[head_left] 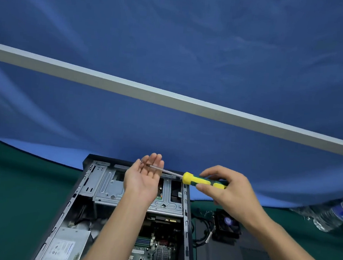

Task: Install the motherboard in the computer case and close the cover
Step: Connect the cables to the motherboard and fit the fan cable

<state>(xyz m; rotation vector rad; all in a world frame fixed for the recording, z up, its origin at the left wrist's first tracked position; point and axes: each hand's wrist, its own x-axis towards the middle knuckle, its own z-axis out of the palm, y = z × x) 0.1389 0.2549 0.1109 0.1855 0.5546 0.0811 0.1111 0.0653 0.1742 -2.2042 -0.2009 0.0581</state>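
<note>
The computer case [130, 215] lies open on the green surface [16, 189], near its far edge, and the motherboard [156, 250] sits inside it. The left hand [143, 177] is held above the case, palm up, fingers straight, with a small screw [141, 162] on them. The right hand [226, 188] grips the yellow-green screwdriver [202, 180]; its tip reaches the left palm. A fan [227, 224] and plastic bottles [331, 216] lie toward the right edge.

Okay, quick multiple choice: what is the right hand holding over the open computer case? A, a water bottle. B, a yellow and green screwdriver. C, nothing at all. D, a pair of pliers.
B: the right hand grips the handle of a yellow and green screwdriver, its shaft pointing at the upturned palm of the left hand above the computer case.
</note>
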